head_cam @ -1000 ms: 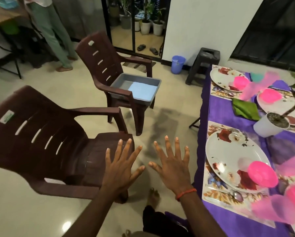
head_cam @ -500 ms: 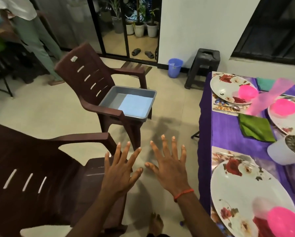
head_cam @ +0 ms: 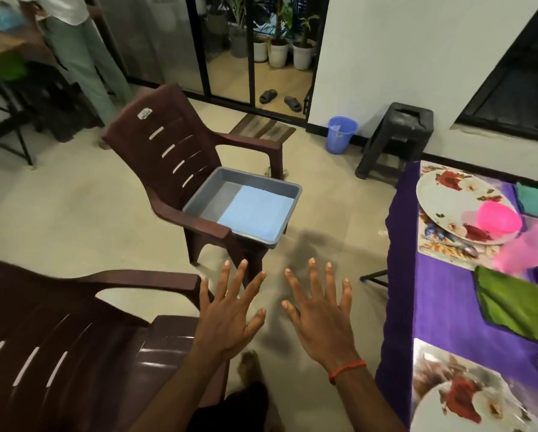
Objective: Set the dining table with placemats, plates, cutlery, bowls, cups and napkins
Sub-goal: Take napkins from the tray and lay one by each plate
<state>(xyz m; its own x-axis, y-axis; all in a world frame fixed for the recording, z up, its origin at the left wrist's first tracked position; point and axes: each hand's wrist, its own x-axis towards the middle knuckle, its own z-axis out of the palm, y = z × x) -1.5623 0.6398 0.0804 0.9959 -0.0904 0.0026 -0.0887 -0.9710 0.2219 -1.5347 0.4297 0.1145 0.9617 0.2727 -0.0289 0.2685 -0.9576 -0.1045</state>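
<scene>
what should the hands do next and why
Probably reach the right hand forward to the grey tub on the chair and take the blue napkin: both hands are empty, the left hand too, and that cloth is all the tub shows.

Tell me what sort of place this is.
Most likely a home dining room: a purple-clothed table set with floral plates, brown plastic armchairs, and a glass door onto a porch with potted plants and sandals.
</scene>
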